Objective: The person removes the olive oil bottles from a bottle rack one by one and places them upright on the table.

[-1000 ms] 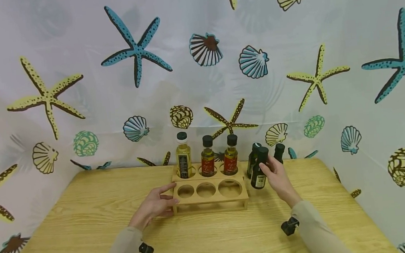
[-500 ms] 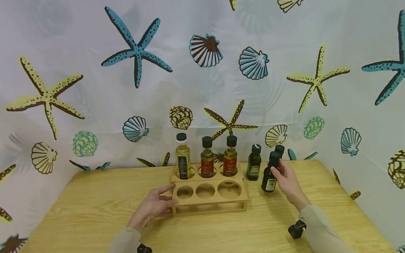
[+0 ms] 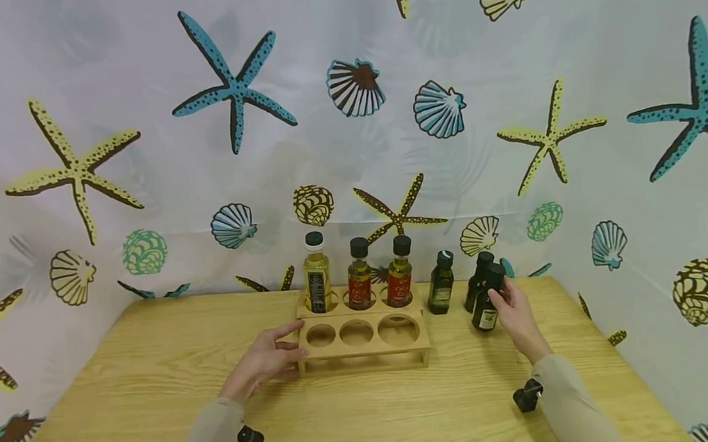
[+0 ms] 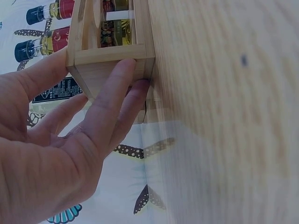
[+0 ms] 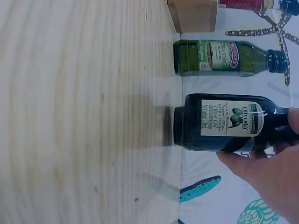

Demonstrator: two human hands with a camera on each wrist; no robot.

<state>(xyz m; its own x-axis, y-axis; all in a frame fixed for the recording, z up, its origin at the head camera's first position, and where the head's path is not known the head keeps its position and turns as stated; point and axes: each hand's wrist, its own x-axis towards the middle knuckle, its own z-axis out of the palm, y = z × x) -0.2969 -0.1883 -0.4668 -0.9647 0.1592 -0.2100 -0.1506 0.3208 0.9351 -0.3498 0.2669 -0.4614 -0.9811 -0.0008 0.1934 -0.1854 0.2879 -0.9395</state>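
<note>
My left hand (image 3: pixel 268 358) rests its fairly straight fingers on the left end of a two-tier wooden bottle rack (image 3: pixel 365 347). In the left wrist view, fingertips touch the end panel (image 4: pixel 100 74). To the rack's right, my right hand (image 3: pixel 517 315) pinches a dark olive oil bottle (image 3: pixel 485 316) near its cap. That bottle is nearly upright, and its base looks slightly off the table in the right wrist view. Behind it stands another dark bottle (image 3: pixel 473 293), partly hidden. A green olive oil bottle (image 3: pixel 440 292) stands between these and the rack.
The rack's back row holds a yellow oil bottle (image 3: pixel 317 280) and two red-labelled bottles (image 3: pixel 360 287). Its lower front row has three bare round holes. A wooden table (image 3: pixel 371 416) lies beneath, and a patterned cloth (image 3: pixel 348 151) hangs behind and at the sides.
My right hand has carried the dark olive oil bottle rightward, away from the green bottle, to just in front of the other dark bottle. My left hand has stayed at the rack.
</note>
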